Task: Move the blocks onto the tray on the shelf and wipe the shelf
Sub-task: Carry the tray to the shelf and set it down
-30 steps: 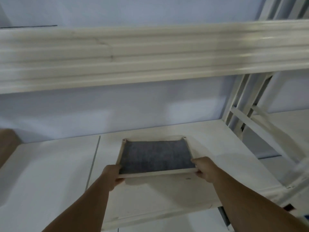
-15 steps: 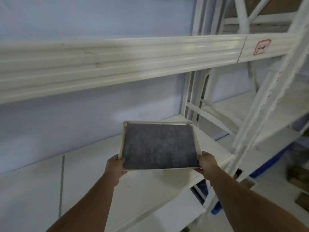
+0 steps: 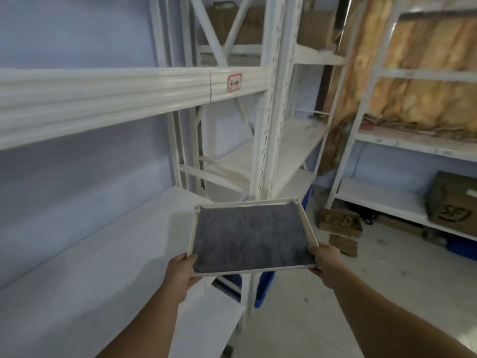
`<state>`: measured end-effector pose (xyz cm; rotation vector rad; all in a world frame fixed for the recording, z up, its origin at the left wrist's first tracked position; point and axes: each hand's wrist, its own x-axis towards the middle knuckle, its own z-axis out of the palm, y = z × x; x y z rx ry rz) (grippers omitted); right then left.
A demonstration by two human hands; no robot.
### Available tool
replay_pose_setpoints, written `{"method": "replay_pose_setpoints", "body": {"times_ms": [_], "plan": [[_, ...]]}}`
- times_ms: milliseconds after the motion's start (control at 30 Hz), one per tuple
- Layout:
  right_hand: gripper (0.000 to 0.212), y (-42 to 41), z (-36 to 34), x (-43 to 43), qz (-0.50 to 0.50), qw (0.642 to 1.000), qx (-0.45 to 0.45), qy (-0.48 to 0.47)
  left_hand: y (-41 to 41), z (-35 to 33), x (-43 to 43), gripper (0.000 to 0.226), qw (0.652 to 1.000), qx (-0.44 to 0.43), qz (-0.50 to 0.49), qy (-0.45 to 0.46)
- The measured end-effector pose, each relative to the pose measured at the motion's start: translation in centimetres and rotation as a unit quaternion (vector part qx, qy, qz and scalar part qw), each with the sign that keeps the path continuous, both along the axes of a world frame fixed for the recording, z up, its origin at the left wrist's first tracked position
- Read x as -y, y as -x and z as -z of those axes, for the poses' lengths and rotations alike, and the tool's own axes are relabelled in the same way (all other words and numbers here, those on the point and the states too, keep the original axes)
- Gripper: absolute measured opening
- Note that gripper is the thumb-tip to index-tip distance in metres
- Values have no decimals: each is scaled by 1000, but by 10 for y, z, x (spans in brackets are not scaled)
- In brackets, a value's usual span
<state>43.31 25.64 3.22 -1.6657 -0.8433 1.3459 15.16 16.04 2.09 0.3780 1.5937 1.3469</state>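
I hold a flat tray (image 3: pixel 307 233) with a pale rim and a dark grey felt lining in the air, past the right end of the white shelf (image 3: pixel 103 267). My left hand (image 3: pixel 182 272) grips its near left corner. My right hand (image 3: pixel 326 259) grips its near right corner. The tray holds nothing. No blocks are in view, and no cloth either.
A white perforated rack upright (image 3: pixel 273 125) stands just behind the tray. Another white rack (image 3: pixel 402 146) at the right carries brown cardboard boxes (image 3: pixel 454 202). More boxes (image 3: pixel 338 220) lie on the floor, and a blue bin (image 3: pixel 263 285) sits under the tray.
The tray has been lifted off the white shelf and carried right, beyond the shelf's end. My view has swung right with it, from the shelf to the racks and floor.
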Motion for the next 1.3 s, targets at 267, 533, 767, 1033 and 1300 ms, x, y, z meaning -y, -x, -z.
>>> {"method": "replay_pose_setpoints", "body": {"times_ms": [267, 533, 767, 1033, 1300], "plan": [[9, -120, -53, -10, 139, 988, -44, -50, -110, -69, -65, 19, 995, -26, 97, -28], [10, -263, -128, -5, 183, 972, -82, -120, -248, -145, -117, 26, 987, -28, 139, -82], [8, -380, -165, -4, 186, 966, -77, -162, -358, -189, -133, 11, 977, -43, 175, -115], [13, -481, -175, -8, 189, 962, -38, -193, -460, -198, -161, 31, 969, -40, 212, -125], [25, -533, -194, -19, 137, 965, -43, -218, -526, -203, -225, 24, 958, 5, 251, -135]]}}
